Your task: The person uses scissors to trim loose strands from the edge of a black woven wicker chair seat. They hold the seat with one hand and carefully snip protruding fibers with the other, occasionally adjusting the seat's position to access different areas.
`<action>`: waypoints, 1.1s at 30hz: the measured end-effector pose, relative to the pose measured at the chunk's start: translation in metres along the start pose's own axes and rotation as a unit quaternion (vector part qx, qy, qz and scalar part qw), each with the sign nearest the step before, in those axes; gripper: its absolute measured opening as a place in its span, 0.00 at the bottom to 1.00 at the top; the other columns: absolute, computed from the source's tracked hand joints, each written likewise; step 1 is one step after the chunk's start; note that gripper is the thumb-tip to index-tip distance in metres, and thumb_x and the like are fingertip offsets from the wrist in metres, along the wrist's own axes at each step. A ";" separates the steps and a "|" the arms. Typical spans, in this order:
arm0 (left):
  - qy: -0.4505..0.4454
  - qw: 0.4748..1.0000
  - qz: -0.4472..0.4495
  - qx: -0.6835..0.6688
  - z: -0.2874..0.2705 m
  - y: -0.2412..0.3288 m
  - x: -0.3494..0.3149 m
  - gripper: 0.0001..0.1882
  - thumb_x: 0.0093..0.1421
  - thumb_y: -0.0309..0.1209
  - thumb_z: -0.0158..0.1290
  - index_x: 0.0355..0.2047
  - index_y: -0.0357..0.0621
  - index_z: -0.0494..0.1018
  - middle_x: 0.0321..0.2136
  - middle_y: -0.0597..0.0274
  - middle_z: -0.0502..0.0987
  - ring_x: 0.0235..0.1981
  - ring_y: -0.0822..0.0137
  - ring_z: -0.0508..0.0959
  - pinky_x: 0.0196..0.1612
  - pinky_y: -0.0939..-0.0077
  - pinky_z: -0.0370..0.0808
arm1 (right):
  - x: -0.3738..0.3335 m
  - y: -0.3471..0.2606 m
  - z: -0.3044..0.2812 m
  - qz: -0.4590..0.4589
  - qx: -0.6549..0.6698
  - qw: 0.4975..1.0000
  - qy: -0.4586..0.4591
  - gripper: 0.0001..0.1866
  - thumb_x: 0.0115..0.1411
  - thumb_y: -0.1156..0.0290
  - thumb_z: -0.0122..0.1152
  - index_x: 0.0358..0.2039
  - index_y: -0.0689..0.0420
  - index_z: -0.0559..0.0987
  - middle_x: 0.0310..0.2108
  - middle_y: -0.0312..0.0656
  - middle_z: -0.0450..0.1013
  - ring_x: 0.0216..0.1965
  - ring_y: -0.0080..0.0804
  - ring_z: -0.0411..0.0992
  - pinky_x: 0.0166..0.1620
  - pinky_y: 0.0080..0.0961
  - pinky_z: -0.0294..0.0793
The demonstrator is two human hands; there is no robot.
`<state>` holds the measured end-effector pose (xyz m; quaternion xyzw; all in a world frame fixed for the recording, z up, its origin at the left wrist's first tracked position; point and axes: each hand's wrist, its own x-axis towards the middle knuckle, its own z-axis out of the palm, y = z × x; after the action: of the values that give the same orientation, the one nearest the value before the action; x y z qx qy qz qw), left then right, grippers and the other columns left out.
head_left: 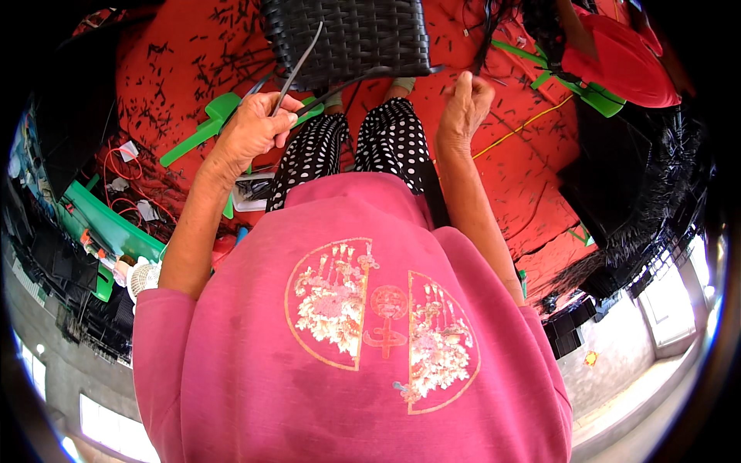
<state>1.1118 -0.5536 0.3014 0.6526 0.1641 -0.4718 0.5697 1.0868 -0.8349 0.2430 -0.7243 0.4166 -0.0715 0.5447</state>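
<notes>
A black woven rattan-style piece (347, 38), made of flat glossy strips, stands before me at the top, between my feet. To its lower left, my left hand (258, 127) is closed around a dark flat weaving strip (301, 58). One length of strip sticks up past the fingers, and another runs right toward the lower edge of the woven piece. My right hand (465, 108) is raised to the right of the woven piece, apart from it. Its fingers are curled together, and whatever they may grip is hidden.
Short black strip scraps lie over the red floor covering (532, 162). A green plastic piece (202, 131) is by my left hand. At upper right are another person's red garment (617, 62) and a green stool-like piece (602, 99). Black strip bundles (648, 208) are piled at right.
</notes>
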 end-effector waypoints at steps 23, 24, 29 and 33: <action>0.040 0.983 0.062 0.170 0.007 -0.013 0.016 0.04 0.58 0.25 0.50 0.29 0.37 0.70 0.15 0.72 0.68 0.14 0.82 0.65 0.18 0.84 0.61 | -0.025 -0.002 0.068 0.268 0.265 0.921 -0.094 0.25 0.65 0.47 0.36 0.41 0.58 0.69 0.35 0.38 0.71 0.29 0.26 0.68 0.32 0.23 0.70; 0.046 0.980 0.066 0.181 0.008 -0.012 0.017 0.04 0.58 0.26 0.51 0.29 0.37 0.70 0.15 0.72 0.68 0.14 0.82 0.65 0.17 0.85 0.61 | -0.024 0.004 0.070 0.277 0.272 0.917 -0.089 0.25 0.65 0.47 0.37 0.41 0.57 0.70 0.32 0.35 0.71 0.26 0.23 0.67 0.29 0.19 0.67; 0.018 0.991 0.025 0.127 0.009 -0.016 0.022 0.06 0.59 0.30 0.53 0.31 0.39 0.70 0.12 0.70 0.67 0.09 0.83 0.62 0.12 0.89 0.56 | -0.024 0.026 0.079 0.185 0.320 0.927 -0.071 0.26 0.63 0.44 0.42 0.36 0.57 0.73 0.29 0.35 0.72 0.27 0.22 0.70 0.30 0.20 0.70; -0.007 0.992 -0.006 0.124 0.011 -0.003 0.017 0.07 0.59 0.30 0.53 0.30 0.39 0.70 0.12 0.68 0.68 0.09 0.82 0.61 0.11 0.89 0.56 | -0.018 0.029 0.084 0.177 0.329 0.928 -0.011 0.26 0.63 0.45 0.44 0.34 0.58 0.73 0.26 0.33 0.71 0.23 0.20 0.66 0.26 0.19 0.66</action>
<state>1.1139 -0.5681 0.2869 0.7141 0.1043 -0.4963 0.4826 1.1064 -0.7631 0.1916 -0.4196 0.4856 -0.0987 0.7605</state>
